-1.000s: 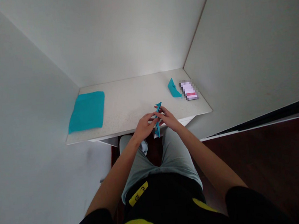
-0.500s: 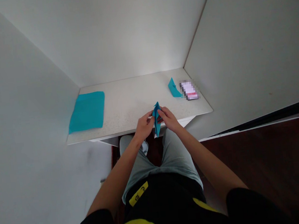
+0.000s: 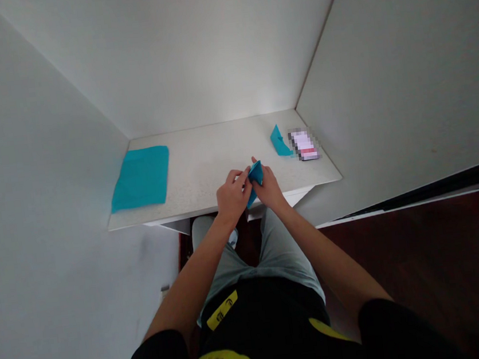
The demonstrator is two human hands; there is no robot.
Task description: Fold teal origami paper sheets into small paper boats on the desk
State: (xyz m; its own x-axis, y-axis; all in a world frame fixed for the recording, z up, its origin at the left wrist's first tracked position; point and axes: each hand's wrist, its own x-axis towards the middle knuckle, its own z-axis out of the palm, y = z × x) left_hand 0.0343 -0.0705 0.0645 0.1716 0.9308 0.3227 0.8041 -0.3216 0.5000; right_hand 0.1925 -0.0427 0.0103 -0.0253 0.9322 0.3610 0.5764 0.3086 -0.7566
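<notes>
Head view: a folded teal paper [image 3: 255, 175] is being pinched between the left hand [image 3: 233, 196] and the right hand [image 3: 268, 186], just above the front edge of the white surface [image 3: 203, 166]. Its layers could slip or crease wrongly if either hand's pinch is loosening.

Walls [image 3: 190, 52] hem the table's [image 3: 203, 160] back and sides; folded paper [image 3: 279, 143] and a phone [image 3: 303, 144] block the hands' [image 3: 233, 196] way to the right rear corner.
</notes>
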